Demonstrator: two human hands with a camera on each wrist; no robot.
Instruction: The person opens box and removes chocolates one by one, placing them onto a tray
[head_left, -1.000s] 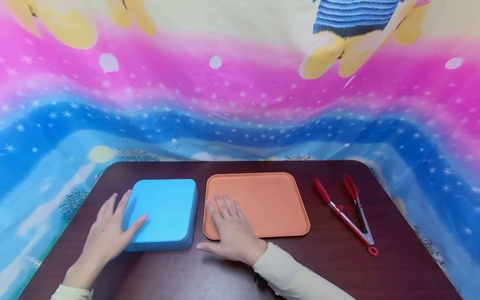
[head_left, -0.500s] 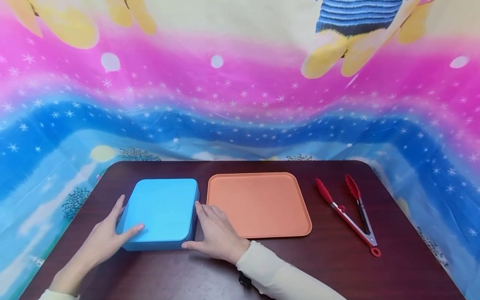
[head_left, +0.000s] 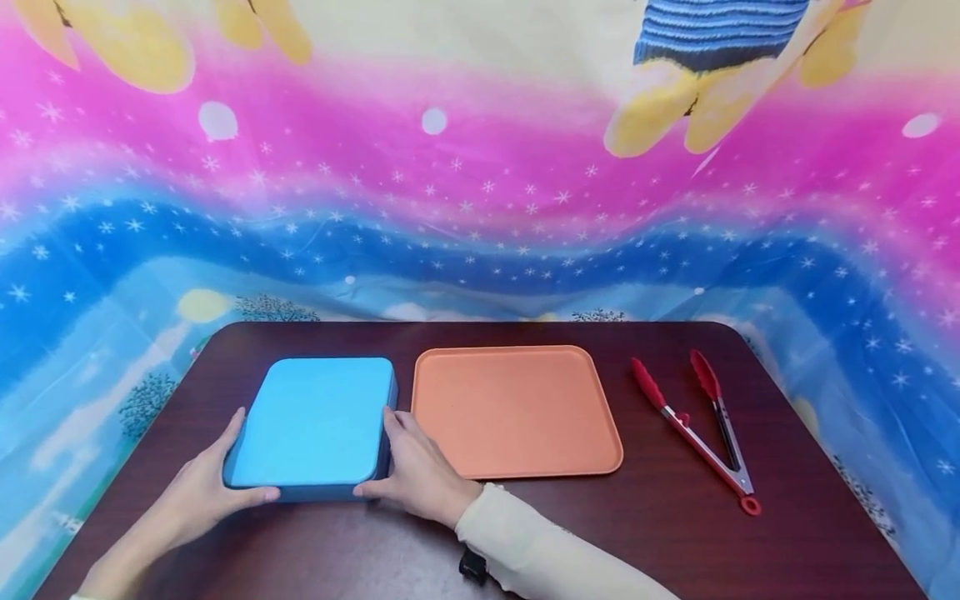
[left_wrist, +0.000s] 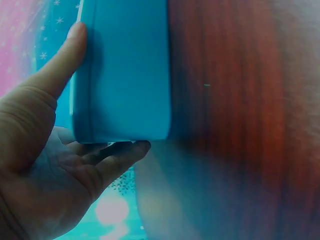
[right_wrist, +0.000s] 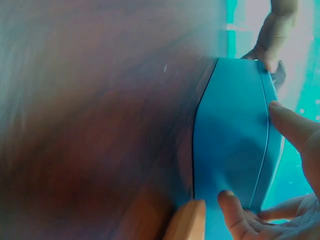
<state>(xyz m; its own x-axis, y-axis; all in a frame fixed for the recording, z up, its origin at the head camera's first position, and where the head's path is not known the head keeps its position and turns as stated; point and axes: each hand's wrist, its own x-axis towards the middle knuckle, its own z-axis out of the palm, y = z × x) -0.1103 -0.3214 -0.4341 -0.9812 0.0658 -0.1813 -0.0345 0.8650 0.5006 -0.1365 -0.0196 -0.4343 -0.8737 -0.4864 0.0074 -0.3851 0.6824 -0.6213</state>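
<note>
A blue lidded box (head_left: 315, 421) with rounded corners lies flat on the left part of the table. My left hand (head_left: 197, 490) grips its near left corner, thumb on the front side and fingers along the left side. At the opposite near corner my right hand (head_left: 426, 468) holds the box, its thumb on the front and its fingers against the right side. The seam between lid and body shows in the right wrist view, where the right thumb touches the box (right_wrist: 232, 125) near that seam. The far side of the box and its contents are hidden.
An orange tray (head_left: 517, 408) lies just right of the box, partly behind the right hand. Farther right are red-and-silver tongs (head_left: 699, 444), spread apart. The dark wooden table (head_left: 360, 550) has a patterned cloth (head_left: 480, 217) hanging behind it.
The right hand has moved left from over the tray to the box's right side. The left hand has lowered, its thumb passing from the lid to the front side. The box has hardly moved.
</note>
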